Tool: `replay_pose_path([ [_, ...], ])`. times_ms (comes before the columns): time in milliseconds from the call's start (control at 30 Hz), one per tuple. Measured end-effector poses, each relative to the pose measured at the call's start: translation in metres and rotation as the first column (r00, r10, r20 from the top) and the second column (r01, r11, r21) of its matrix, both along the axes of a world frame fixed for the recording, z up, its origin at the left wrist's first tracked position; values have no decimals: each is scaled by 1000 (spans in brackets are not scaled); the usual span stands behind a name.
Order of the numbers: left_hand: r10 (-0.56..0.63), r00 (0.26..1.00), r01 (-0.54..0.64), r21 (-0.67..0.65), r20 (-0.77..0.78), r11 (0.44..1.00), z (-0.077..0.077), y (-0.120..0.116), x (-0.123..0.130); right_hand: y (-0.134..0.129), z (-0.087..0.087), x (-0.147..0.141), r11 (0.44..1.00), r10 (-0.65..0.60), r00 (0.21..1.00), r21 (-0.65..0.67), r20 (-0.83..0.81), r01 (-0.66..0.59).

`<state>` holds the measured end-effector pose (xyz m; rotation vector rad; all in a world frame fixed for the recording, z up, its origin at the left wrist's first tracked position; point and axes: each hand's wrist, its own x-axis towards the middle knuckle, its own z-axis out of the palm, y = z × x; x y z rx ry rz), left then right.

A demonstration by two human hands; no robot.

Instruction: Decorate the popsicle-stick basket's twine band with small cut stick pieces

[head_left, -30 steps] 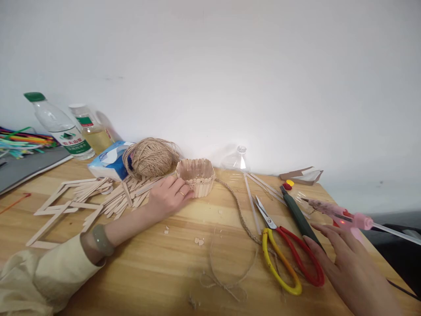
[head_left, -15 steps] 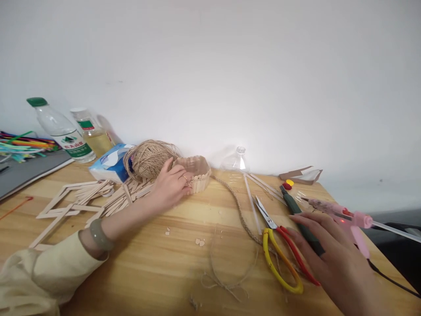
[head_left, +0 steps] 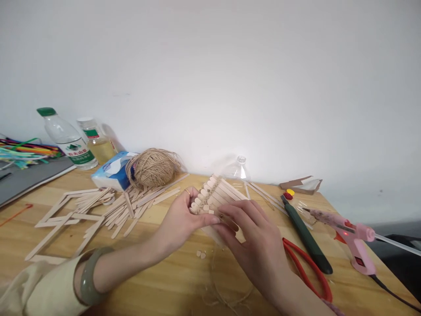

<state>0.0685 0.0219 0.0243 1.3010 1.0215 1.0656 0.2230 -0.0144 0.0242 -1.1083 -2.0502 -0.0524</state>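
In the middle of the head view, a small box of wooden craft sticks point(head_left: 226, 193) is lifted and tilted, its stick wall with rounded ends facing me. My left hand point(head_left: 184, 215) grips its left side, thumb in front. My right hand point(head_left: 255, 230) closes around its lower right part, the fingertips close to my left thumb. Behind my right wrist lie the scissors point(head_left: 309, 267), mostly covered, with a red handle showing. Loose twine point(head_left: 226, 300) and small wooden bits point(head_left: 201, 254) rest on the table below.
Left of my hands are loose craft sticks point(head_left: 131, 206), a twine ball point(head_left: 154, 167), a tissue pack point(head_left: 113, 170) and bottles point(head_left: 74, 147). To the right are a dark green cutter point(head_left: 307, 235) and a pink glue gun point(head_left: 357, 237) with its cord. A clear bottle top point(head_left: 241, 169) stands behind.
My left hand has raised the craft-stick box from beside the twine ball and brought it right and nearer. My right hand has moved left from near the scissors and cutter onto the box.
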Motion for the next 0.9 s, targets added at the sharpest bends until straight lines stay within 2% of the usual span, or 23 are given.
replay_pose_path([
  [167,-33,997,36,-32,64,999,-3,-2,-2,1,2,1,999,29,999,-26,-35,-30],
  [333,-73,991,79,-54,108,995,-5,-1,-5,3,4,2,999,48,999,-20,4,-47],
  [633,-185,954,210,-85,238,974,-8,-3,-8,2,6,3,998,40,999,-57,3,-40],
  [767,-160,948,189,-84,277,978,-6,-8,-11,2,8,1,1000,16,1000,-8,8,-16],
  [900,-133,958,158,-84,252,984,-5,-11,-10,0,6,-4,992,-35,997,127,73,26],
])
